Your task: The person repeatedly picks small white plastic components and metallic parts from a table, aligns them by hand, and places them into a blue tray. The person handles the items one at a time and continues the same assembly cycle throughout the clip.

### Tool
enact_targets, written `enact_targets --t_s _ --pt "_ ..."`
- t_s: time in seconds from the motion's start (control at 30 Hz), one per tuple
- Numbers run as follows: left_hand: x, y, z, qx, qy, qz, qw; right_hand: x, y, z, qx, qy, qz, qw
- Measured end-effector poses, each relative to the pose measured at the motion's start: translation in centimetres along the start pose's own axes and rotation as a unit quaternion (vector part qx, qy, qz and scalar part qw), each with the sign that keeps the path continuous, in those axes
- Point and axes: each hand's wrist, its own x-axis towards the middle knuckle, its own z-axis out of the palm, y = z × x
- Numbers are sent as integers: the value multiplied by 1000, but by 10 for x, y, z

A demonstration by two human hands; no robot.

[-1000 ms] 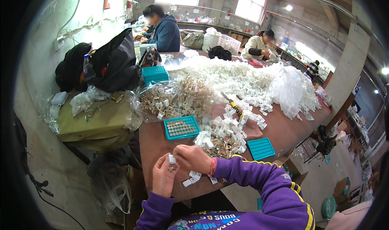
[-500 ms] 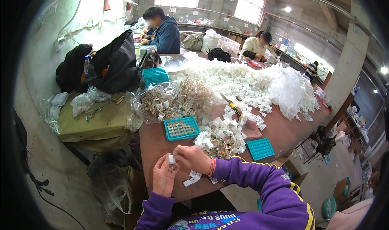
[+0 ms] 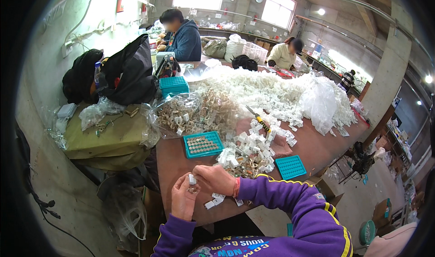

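At the table's near edge my left hand (image 3: 183, 201) pinches a small white plastic piece (image 3: 192, 179) between thumb and fingers. A bit of something shiny shows below it in the same hand. My right hand (image 3: 217, 180) is closed right beside the piece, its fingertips bent toward it; what they hold, if anything, is hidden. Several white pieces (image 3: 215, 200) lie on the table just right of my left hand. Beyond my hands are a teal tray (image 3: 205, 153) with rows of small round metallic parts and a heap of white plastic pieces (image 3: 244, 149) mixed with brownish bits.
A yellow-and-black handled tool (image 3: 262, 123) lies on the heap. An unfilled teal tray (image 3: 291, 167) sits at right, stacked teal trays (image 3: 173, 85) farther back left. A clear bag (image 3: 181, 114) holds brownish parts. A large white pile (image 3: 272, 91) covers the far table. Two people work beyond.
My right hand has shifted very slightly beside the white piece; my left hand keeps its grip. The far person in the light top has moved their head and arms.
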Motion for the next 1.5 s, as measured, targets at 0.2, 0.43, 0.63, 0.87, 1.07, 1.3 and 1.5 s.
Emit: enact_targets --t_s 0.2,0.43,0.63,0.87,1.07,1.3,1.5 --pt "-1 2 1 14 3 -5 1000 -2 2 3 22 18 16 999" --pt "-1 1 3 -1 11 -11 1000 -2 3 3 45 28 45 998" --pt "1 0 2 -27 9 -4 1000 4 -4 -5 -1 -12 47 999" --pt "-2 -1 1 -34 14 -1 999 8 -2 -4 -23 -34 4 999" --pt "-3 1 4 -38 3 -5 999 7 -4 -4 10 -17 29 999" --pt "-4 2 5 -31 10 -1 999 9 -4 -6 7 -21 19 1000" --pt "-2 1 2 -13 -6 5 1000 9 0 0 6 -9 12 1000"
